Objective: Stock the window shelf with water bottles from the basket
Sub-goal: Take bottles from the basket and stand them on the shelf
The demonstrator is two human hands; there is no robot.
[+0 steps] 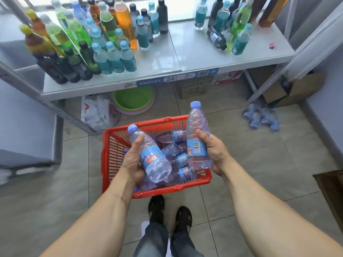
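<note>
Standing on the tiled floor [55,201] just ahead of the person's feet, a red basket [111,154] is seen with several water bottles lying inside it; two bottles are held above it, one in each hand; the left hand [132,160] is wrapped around the lower body of a tilted bottle [150,154], its cap pointing up and to the left, the thumb laid along the near side and the fingers closed behind the label; the right hand [213,153] is closed on an upright bottle [197,138], the thumb pressed against its barcode label and the fingers hidden behind it; beyond the basket the window shelf [194,56] is seen, its middle stretch bare, with a crowd of coloured drink bottles [83,39] at its left end and a smaller group [230,25] at its right; under the shelf a green basin [132,98] and cardboard boxes [289,89] are stored, and a wrapped pack of bottles [260,116] lies on the floor to the right.
</note>
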